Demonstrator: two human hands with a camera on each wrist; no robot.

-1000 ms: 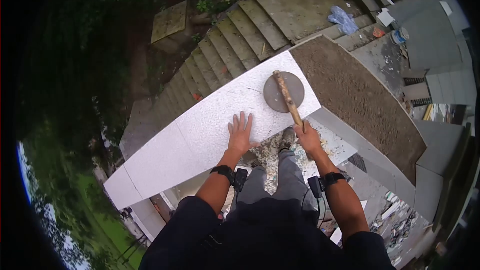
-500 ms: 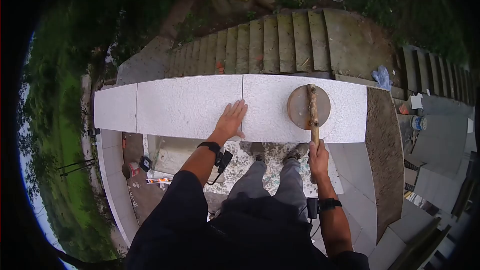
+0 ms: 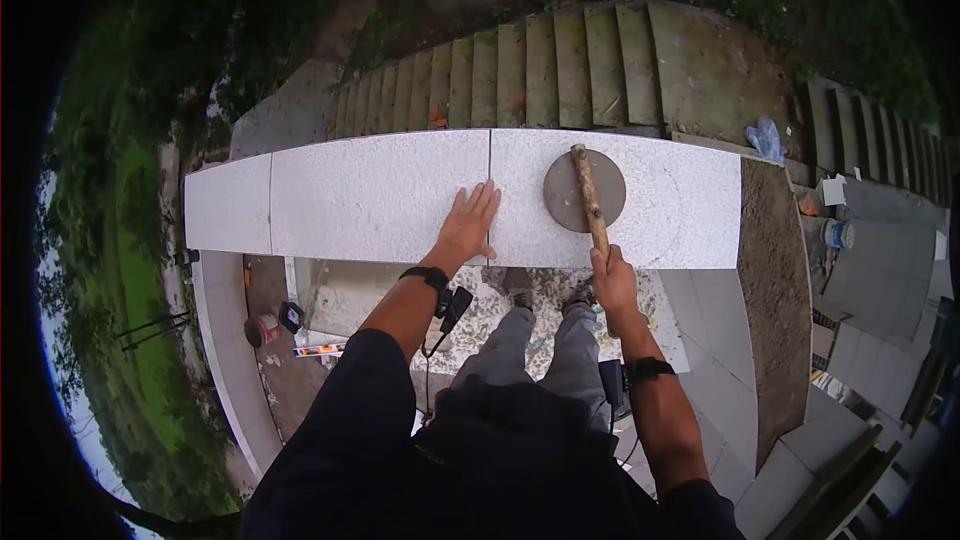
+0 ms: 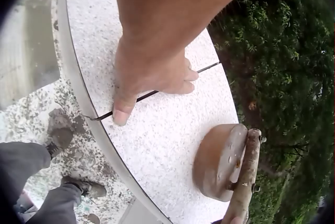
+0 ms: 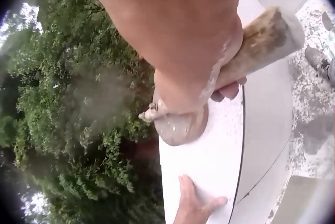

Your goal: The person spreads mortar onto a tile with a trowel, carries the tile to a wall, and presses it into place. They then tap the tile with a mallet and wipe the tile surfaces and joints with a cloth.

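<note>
A round grey mallet head [image 3: 610, 190] with a rough wooden handle [image 3: 587, 185] is over the right-hand white speckled slab [image 3: 690, 205]. My right hand [image 3: 615, 285] grips the handle near the slab's front edge; the right wrist view shows fingers curled round the thick handle end [image 5: 261, 43]. My left hand [image 3: 468, 225] lies flat, fingers spread, beside the dark joint between two slabs. In the left wrist view the left hand [image 4: 152, 72] spans that joint, thumb near the front edge. Whether the mallet touches the slab I cannot tell.
Concrete steps [image 3: 500, 80] descend beyond the wall top. A soil-filled strip [image 3: 780, 290] adjoins the slab at right. A level [image 3: 320, 350] and a bucket [image 3: 262, 330] lie on the left inside the wall. Below, my feet stand on a debris-speckled floor [image 3: 470, 325].
The head view has turned since the first frame. The mallet has shifted left along the right-hand slab, towards my left hand. The left hand stays flat near the joint.
</note>
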